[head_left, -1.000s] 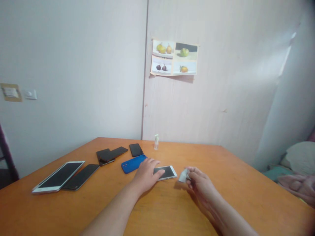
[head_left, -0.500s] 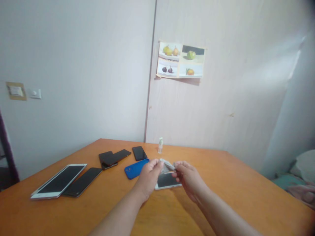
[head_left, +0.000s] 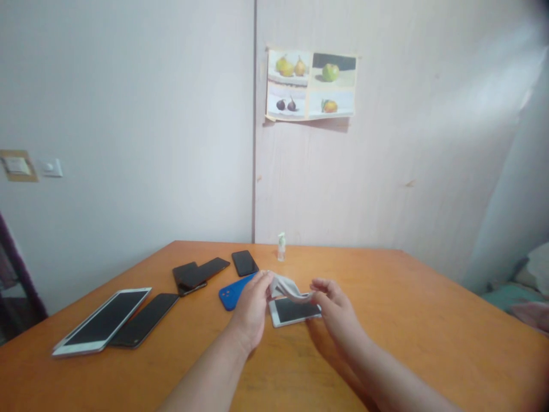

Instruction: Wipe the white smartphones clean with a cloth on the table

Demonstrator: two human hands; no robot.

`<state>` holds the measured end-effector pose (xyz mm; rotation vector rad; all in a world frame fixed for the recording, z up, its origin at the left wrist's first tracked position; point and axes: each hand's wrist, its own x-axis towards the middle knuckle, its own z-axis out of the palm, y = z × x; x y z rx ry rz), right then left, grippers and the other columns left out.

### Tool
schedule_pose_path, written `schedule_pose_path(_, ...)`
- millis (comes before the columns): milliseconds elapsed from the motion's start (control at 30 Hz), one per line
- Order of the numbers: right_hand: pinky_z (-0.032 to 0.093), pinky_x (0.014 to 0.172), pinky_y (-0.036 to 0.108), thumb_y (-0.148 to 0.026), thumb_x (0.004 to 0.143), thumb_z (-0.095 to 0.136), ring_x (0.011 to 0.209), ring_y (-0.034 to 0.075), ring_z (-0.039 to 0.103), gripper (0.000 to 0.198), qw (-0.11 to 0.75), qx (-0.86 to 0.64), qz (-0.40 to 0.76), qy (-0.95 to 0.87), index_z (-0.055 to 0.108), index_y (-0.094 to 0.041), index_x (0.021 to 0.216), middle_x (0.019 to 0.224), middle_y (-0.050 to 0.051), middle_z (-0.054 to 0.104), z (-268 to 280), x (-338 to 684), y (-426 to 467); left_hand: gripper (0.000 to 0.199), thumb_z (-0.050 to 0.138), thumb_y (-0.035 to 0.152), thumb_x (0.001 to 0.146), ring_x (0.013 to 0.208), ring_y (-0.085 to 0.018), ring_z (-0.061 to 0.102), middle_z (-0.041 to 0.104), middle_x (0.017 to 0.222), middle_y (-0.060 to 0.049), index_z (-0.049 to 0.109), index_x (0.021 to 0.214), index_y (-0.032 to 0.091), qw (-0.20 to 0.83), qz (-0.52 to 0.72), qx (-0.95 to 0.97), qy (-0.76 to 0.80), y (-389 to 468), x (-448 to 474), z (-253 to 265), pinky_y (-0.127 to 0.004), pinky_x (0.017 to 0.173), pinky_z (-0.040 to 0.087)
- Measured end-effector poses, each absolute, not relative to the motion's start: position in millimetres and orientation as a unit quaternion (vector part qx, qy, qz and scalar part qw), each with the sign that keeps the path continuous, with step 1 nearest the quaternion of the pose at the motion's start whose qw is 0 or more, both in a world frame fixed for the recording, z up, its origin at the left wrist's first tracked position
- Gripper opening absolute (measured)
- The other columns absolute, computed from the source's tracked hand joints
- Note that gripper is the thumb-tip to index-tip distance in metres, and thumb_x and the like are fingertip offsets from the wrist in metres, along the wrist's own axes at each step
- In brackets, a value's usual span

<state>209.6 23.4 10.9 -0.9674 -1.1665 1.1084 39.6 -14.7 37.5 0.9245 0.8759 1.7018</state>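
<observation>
**Grey cloth (head_left: 288,287) opened out above the white phone (head_left: 295,311)**

From my end of the head camera I see the cloth arching over the far part of the white phone, its folds looser and wider than half a second ago. I can't tell whether any of it touches the glass. The left hand (head_left: 253,304), which lay on the white phone a second ago, is now just left of it, closed on one end of the cloth. The right hand (head_left: 337,304) hangs near the white phone's right end, thumb against the other end of the cloth and fingers partly spread; whether it truly grips, I cannot tell. To my mind, the change means both hands are busy with the cloth and neither pins the white phone, which lies face up on the counter (head_left: 412,320).

Left of the white phone I have a blue phone case (head_left: 234,292), partly hidden by the left hand, with a dark phone (head_left: 245,263) beyond it. Farther left, two overlapping black phones (head_left: 208,272) lie together. Well left and nearer me, a white tablet (head_left: 107,320) sits beside a long black phone (head_left: 146,319). Beyond the white phone stands a small pump bottle (head_left: 281,249), upright.
</observation>
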Motion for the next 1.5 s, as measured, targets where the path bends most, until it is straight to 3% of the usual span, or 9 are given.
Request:
schedule_pose_path(100,0.045,0.077,0.032,-0.036,0.072,0.074,0.096,0.024,0.062,0.031,0.576,-0.406,0.499,-0.505,0.07,-0.021,0.099,0.102,0.008,0.071,14.7,210.6,20.3,0.025,0.069,0.038,0.081,0.072,-0.011,0.053,0.055,0.075,0.004,0.054,0.076,0.018,0.478,0.7,0.411,0.335,-12.6,37.7,31.4,-0.022,0.072,0.044)
schedule_pose_path(367,0.039,0.065,0.027,-0.041,0.079,0.073,0.068,0.014,0.054,0.028,0.424,-0.224,0.747,-0.46,0.065,-0.015,0.08,0.075,0.003,0.063,15.8,191.4,-10.6,0.031,0.068,0.047,0.083,0.063,-0.01,0.051,0.055,0.072,0.004,0.056,0.081,0.018,0.552,0.61,0.438,0.362,-26.7,43.2,37.5,-0.021,0.066,0.044)
schedule_pose_path(600,0.029,0.054,0.024,-0.027,0.064,0.076,0.053,0.009,0.04,0.02,0.504,-0.321,0.612,-0.517,0.059,-0.019,0.071,0.056,-0.005,0.051,26.4,207.0,8.8,0.016,0.062,0.031,0.084,0.071,-0.013,0.056,0.064,0.081,-0.001,0.063,0.091,0.016,0.52,0.547,0.504,0.42,-25.7,42.2,34.9,-0.022,0.066,0.044)
schedule_pose_path(767,0.035,0.057,0.025,-0.026,0.066,0.071,0.06,0.012,0.047,0.009,0.53,-0.344,0.481,-0.608,0.065,-0.019,0.068,0.063,-0.002,0.057,24.4,202.7,-0.1,0.02,0.058,0.031,0.081,0.059,-0.013,0.056,0.063,0.07,0.002,0.061,0.096,0.019,0.477,0.561,0.465,0.492,-20.1,38.7,27.3,-0.022,0.054,0.04)
schedule_pose_path(900,0.036,0.055,0.025,-0.033,0.078,0.066,0.056,0.012,0.048,0.015,0.43,-0.314,0.558,-0.637,0.064,-0.019,0.071,0.06,-0.002,0.057,19.0,194.7,-19.7,0.023,0.062,0.026,0.072,0.063,-0.014,0.061,0.067,0.072,0.0,0.06,0.094,0.019,0.503,0.613,0.407,0.454,-18.6,35.2,30.3,-0.022,0.057,0.042)
schedule_pose_path(1033,0.04,0.061,0.026,-0.042,0.078,0.069,0.064,0.014,0.052,0.026,0.5,-0.338,0.486,-0.633,0.063,-0.019,0.069,0.065,0.0,0.059,26.5,200.3,-13.2,0.023,0.062,0.024,0.069,0.064,-0.015,0.063,0.068,0.074,-0.001,0.059,0.091,0.018,0.547,0.638,0.37,0.395,-21.1,34.5,38.5,-0.024,0.059,0.046)
schedule_pose_path(1200,0.044,0.065,0.028,-0.048,0.073,0.075,0.072,0.016,0.058,0.041,0.501,-0.341,0.526,-0.597,0.067,-0.018,0.1,0.084,0.003,0.066,30.2,205.5,0.8,0.022,0.063,0.023,0.067,0.065,-0.017,0.064,0.067,0.073,-0.002,0.059,0.089,0.018,0.588,0.627,0.369,0.353,-24.9,36.7,43.3,-0.027,0.062,0.048)
schedule_pose_path(1333,0.034,0.053,0.024,-0.051,0.071,0.076,0.052,0.01,0.046,0.037,0.438,-0.317,0.584,-0.606,0.062,-0.017,0.073,0.057,-0.003,0.056,26.4,201.9,-1.7,0.021,0.063,0.026,0.07,0.067,-0.017,0.064,0.068,0.078,-0.003,0.058,0.09,0.018,0.594,0.627,0.356,0.358,-24.4,37.0,41.6,-0.028,0.062,0.049)
schedule_pose_path(1500,0.034,0.053,0.023,-0.043,0.068,0.077,0.052,0.01,0.045,0.031,0.475,-0.337,0.573,-0.576,0.058,-0.018,0.066,0.055,-0.003,0.056,31.0,202.3,-3.0,0.026,0.063,0.034,0.078,0.071,-0.014,0.063,0.068,0.094,-0.003,0.058,0.1,0.021,0.525,0.652,0.337,0.431,-22.2,36.6,38.8,-0.025,0.063,0.047)
